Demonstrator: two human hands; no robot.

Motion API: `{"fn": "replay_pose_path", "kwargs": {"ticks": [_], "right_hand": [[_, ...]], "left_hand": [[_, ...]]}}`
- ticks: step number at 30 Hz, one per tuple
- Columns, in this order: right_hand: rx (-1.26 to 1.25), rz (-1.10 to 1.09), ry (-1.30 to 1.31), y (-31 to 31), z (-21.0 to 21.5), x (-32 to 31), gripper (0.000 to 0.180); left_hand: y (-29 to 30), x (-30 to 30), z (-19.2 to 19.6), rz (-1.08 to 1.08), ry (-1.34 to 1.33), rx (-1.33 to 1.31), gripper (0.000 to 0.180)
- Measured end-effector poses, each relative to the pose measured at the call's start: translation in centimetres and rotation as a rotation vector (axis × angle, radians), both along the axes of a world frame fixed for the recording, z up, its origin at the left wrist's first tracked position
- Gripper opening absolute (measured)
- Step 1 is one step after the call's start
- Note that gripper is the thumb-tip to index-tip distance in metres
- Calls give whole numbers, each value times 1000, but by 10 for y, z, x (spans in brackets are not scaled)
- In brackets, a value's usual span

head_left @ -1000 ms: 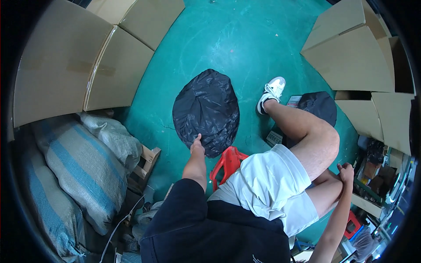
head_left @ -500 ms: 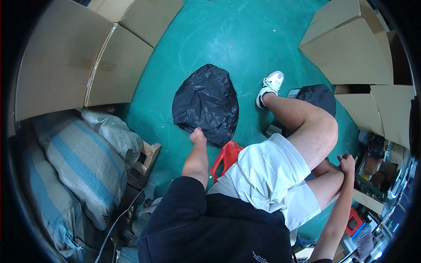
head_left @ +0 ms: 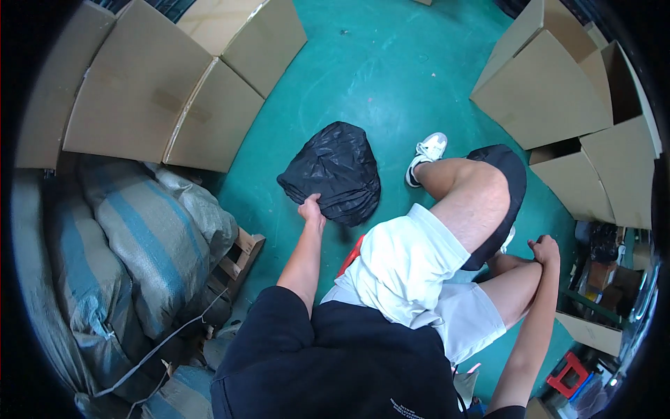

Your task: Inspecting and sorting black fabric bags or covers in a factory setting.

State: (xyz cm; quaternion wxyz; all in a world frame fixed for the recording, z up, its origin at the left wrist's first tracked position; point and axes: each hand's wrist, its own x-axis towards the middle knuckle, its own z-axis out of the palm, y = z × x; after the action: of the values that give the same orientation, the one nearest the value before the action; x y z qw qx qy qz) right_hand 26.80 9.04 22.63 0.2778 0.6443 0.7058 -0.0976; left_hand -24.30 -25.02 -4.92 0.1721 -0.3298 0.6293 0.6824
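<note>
My left hand (head_left: 312,210) is closed on the near edge of a black plastic bag (head_left: 335,167), its arm stretched forward. The bag is crumpled and bulges a little; its contents are hidden. My right hand (head_left: 544,250) rests by my right knee, fingers curled in, with nothing showing in them. A second black bag (head_left: 515,183) is partly hidden behind my raised left leg. Under my left thigh, a bit of red plastic (head_left: 351,255) shows, mostly covered by my white shorts (head_left: 391,279).
Cardboard boxes (head_left: 143,87) stand at the far left, and open ones (head_left: 558,84) at the right. Striped woven sacks (head_left: 143,230) lie on a wooden pallet (head_left: 244,246) at the left. A red plastic stool (head_left: 569,374) is at the lower right. The floor (head_left: 370,70) is green.
The view has shifted, showing more boxes at left. My left hand still grips the black bag, which looks more bunched. The second black bag shows more beside my leg.
</note>
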Motion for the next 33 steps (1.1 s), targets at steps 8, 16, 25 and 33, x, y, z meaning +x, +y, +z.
{"fn": "replay_pose_path", "kwargs": {"ticks": [8,16,25,33], "right_hand": [[7,-11,85,2,-3,23,48],[35,-83,146,-15,7,41,50],[96,-115,218,-18,2,52,48],[80,-118,251,-21,8,47,46]], "left_hand": [[50,-34,105,-39,173,290,20],[124,-72,212,-61,337,348,22],[153,-68,297,-177,196,552,21],[236,-24,398,-338,283,878,22]]}}
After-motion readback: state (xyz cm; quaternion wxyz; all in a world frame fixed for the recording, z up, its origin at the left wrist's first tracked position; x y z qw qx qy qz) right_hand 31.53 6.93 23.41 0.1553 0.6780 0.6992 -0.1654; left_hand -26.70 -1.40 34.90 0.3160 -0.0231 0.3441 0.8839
